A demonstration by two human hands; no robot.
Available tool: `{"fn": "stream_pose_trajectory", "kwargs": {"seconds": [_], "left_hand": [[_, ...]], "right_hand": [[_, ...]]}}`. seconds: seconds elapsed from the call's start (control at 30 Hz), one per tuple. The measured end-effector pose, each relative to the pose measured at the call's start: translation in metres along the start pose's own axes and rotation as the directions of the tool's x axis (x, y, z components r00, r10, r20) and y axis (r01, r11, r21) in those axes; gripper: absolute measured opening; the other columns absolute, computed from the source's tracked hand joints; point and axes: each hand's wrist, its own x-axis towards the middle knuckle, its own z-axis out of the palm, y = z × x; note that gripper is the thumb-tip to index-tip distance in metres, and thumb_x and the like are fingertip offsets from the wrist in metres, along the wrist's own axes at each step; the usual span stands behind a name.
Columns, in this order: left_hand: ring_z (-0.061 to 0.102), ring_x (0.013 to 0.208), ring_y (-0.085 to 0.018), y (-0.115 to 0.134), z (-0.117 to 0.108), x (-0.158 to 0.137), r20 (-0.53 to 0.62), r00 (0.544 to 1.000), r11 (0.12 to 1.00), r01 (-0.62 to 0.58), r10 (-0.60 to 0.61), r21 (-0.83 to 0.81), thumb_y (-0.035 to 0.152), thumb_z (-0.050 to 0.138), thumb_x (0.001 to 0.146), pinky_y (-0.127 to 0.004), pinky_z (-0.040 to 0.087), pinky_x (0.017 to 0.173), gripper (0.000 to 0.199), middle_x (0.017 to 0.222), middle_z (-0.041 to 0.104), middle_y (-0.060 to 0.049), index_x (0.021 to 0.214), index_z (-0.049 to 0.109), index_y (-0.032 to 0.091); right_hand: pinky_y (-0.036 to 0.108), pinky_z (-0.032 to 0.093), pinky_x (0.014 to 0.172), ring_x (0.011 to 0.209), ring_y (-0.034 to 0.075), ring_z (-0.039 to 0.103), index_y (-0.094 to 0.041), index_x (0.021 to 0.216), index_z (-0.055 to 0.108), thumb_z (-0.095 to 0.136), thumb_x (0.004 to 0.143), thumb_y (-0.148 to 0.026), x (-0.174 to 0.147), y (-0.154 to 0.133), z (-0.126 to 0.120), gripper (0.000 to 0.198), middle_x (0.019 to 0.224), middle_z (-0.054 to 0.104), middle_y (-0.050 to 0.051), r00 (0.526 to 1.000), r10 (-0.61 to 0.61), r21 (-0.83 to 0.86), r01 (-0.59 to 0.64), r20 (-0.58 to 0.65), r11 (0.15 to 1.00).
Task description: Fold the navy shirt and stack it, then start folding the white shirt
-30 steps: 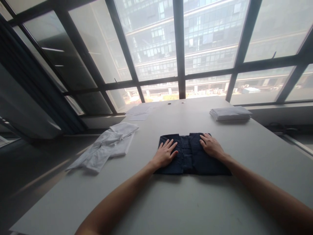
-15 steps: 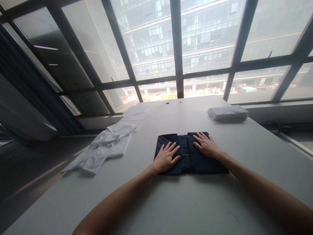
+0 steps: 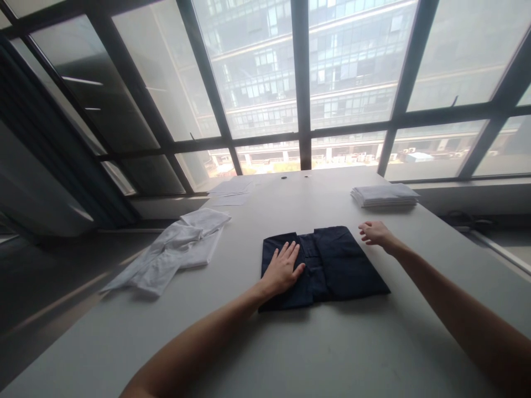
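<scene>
A dark navy folded garment [image 3: 348,265], perhaps trousers or a shirt, lies on the white table [image 3: 286,354] in front of me. Its two sides are turned inward, leaving a narrow strip with seams between them. My left hand [image 3: 283,271] rests flat on the left panel, fingers stretched out. Beyond the garment's far right corner, my right hand [image 3: 376,234] hovers apart from the cloth, its fingers loosely bent and nothing visible in them.
A crumpled white garment [image 3: 178,249] lies at the left, partly over the table edge. Thin white sheets [image 3: 229,190] lie farther back. At the far right sits a stack of folded white cloth [image 3: 385,195]. Large windows [image 3: 348,66] stand behind the table.
My right hand has lifted off the right panel and moved to the right, its fingers bending. My left hand stays on the garment, which has turned slightly, its near left corner coming closer.
</scene>
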Motion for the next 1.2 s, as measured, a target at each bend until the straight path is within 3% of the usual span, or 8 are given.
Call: {"fn": "stream_pose_trajectory", "kwargs": {"seconds": [0.13,0.3,0.4,0.53,0.7,0.9,1.03,1.2], "left_hand": [[0.020,0.158,-0.032,-0.003,0.002,0.005,0.010,1.000,0.999,-0.021,0.022,-0.029,0.056,0.039,0.104,-0.056,0.018,0.127,0.068,0.170,0.027,-0.012,0.160,0.041,0.016],[0.027,0.156,-0.032,-0.018,-0.009,0.016,-0.136,0.989,0.997,0.054,-0.061,-0.053,0.047,0.043,0.103,-0.054,0.019,0.127,0.063,0.167,0.034,-0.016,0.156,0.046,0.013],[0.023,0.157,-0.035,-0.038,-0.012,0.022,-0.094,0.994,0.998,0.059,-0.058,0.001,0.055,0.046,0.101,-0.060,0.014,0.126,0.068,0.168,0.031,-0.014,0.158,0.043,0.017],[0.026,0.156,-0.034,-0.056,-0.013,0.026,-0.003,0.999,0.999,0.054,-0.054,0.008,0.063,0.041,0.102,-0.059,0.017,0.125,0.072,0.168,0.032,-0.013,0.160,0.041,0.020],[0.033,0.154,-0.031,-0.041,-0.020,0.024,-0.148,0.987,0.998,0.064,-0.063,0.000,0.055,0.044,0.103,-0.056,0.019,0.126,0.063,0.163,0.042,-0.014,0.156,0.046,0.020],[0.020,0.158,-0.032,-0.017,-0.007,0.014,0.008,0.992,0.992,-0.126,0.127,-0.022,0.062,0.041,0.104,-0.059,0.016,0.126,0.067,0.170,0.029,-0.009,0.160,0.040,0.025],[0.017,0.159,-0.029,-0.013,-0.001,0.009,-0.002,0.982,0.982,-0.189,0.189,-0.024,0.061,0.039,0.106,-0.056,0.014,0.127,0.067,0.171,0.024,-0.008,0.163,0.034,0.027],[0.020,0.159,-0.029,-0.009,-0.005,0.005,0.069,0.949,0.951,-0.306,0.308,-0.046,0.065,0.038,0.105,-0.057,0.013,0.127,0.061,0.171,0.026,-0.002,0.161,0.036,0.039]], "right_hand": [[0.034,0.063,0.064,0.062,0.019,0.069,-0.013,0.084,0.068,0.070,0.091,-0.042,-0.007,-0.001,-0.020,0.030,0.071,0.070,0.010,0.937,0.236,-0.041,-0.234,0.259,0.971],[0.032,0.065,0.067,0.071,0.022,0.074,-0.014,0.091,0.070,0.073,0.089,-0.058,-0.020,-0.012,-0.036,0.044,0.084,0.075,0.014,0.870,0.273,-0.090,-0.259,0.410,0.962],[0.029,0.065,0.065,0.071,0.022,0.076,-0.012,0.092,0.072,0.070,0.090,-0.061,-0.026,-0.018,-0.040,0.049,0.086,0.077,0.017,0.826,0.280,-0.135,-0.245,0.489,0.960],[0.029,0.065,0.063,0.069,0.022,0.076,-0.012,0.090,0.074,0.068,0.091,-0.062,-0.031,-0.022,-0.040,0.050,0.087,0.078,0.017,0.812,0.274,-0.139,-0.236,0.516,0.962],[0.028,0.065,0.062,0.067,0.021,0.075,-0.012,0.089,0.073,0.075,0.083,-0.067,-0.027,-0.012,-0.037,0.056,0.084,0.076,0.015,0.799,0.240,-0.131,-0.201,0.551,0.971],[0.017,0.055,0.053,0.068,0.014,0.072,-0.014,0.087,0.070,0.082,0.078,-0.063,-0.017,0.001,-0.038,0.051,0.086,0.074,0.009,0.785,0.182,-0.088,-0.161,0.593,0.983],[0.013,0.043,0.044,0.063,0.010,0.066,-0.016,0.088,0.068,0.088,0.075,-0.052,-0.014,0.003,-0.033,0.043,0.082,0.069,0.003,0.770,0.139,0.027,-0.199,0.623,0.980],[0.014,0.042,0.045,0.055,0.006,0.054,-0.017,0.094,0.070,0.090,0.074,-0.036,-0.019,0.004,-0.024,0.034,0.069,0.061,-0.004,0.776,0.088,0.175,-0.249,0.625,0.953]]}}
